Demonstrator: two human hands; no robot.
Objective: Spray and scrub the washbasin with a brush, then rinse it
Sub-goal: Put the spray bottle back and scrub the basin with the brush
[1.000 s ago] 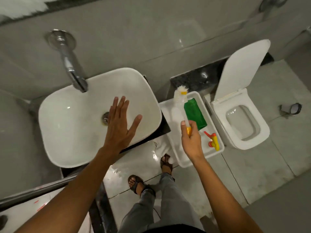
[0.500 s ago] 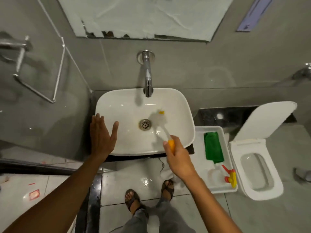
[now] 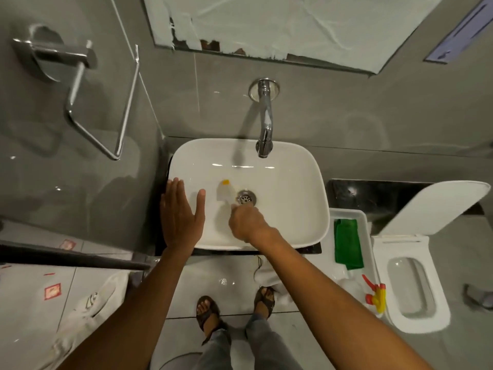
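Observation:
The white rectangular washbasin (image 3: 293,188) sits below a chrome wall tap (image 3: 265,121), with a metal drain (image 3: 246,197) at its centre. My right hand (image 3: 246,222) is inside the bowl, shut on the brush handle. The white brush head (image 3: 223,192), with a yellow tip, lies against the basin floor just left of the drain. My left hand (image 3: 181,214) rests flat on the basin's left rim, fingers spread, holding nothing. A spray bottle with a red and yellow trigger (image 3: 376,296) lies in the white tray (image 3: 346,212) to the right.
A green cloth (image 3: 348,243) lies in the same tray. A white toilet (image 3: 416,289) with its lid up stands at the far right. A chrome towel holder (image 3: 80,84) is on the left wall. My sandalled feet (image 3: 234,305) stand on wet floor tiles.
My right hand has carried the brush from over the tray into the basin and down onto its floor beside the drain. My left hand has shifted from over the bowl to the left rim.

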